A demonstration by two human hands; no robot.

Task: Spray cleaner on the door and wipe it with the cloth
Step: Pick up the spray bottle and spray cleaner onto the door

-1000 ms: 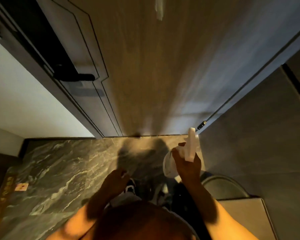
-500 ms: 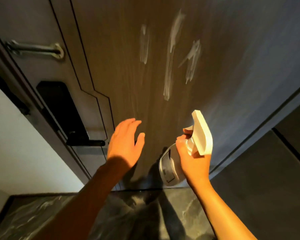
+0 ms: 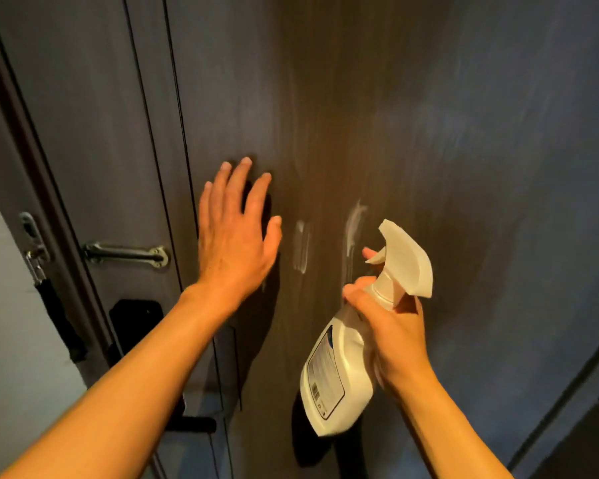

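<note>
The dark brown door (image 3: 412,115) fills the view in front of me. Two white streaks of cleaner (image 3: 301,248) run down its middle. My right hand (image 3: 395,326) grips the neck of a white spray bottle (image 3: 339,371), one finger on the trigger and the nozzle pointing at the door just right of the streaks. My left hand (image 3: 237,233) is held up flat, fingers spread and empty, against or very near the door left of the streaks. No cloth is in view.
A metal door guard bar (image 3: 127,254) crosses the door's left edge above a black electronic lock (image 3: 135,323) and its black lever handle (image 3: 191,425). A pale wall (image 3: 11,340) lies left of the frame, a dark panel at the lower right.
My view has swung up from the marble floor to the door. Both hands have risen, the left opening flat toward the door, the right lifting the bottle to streak height.
</note>
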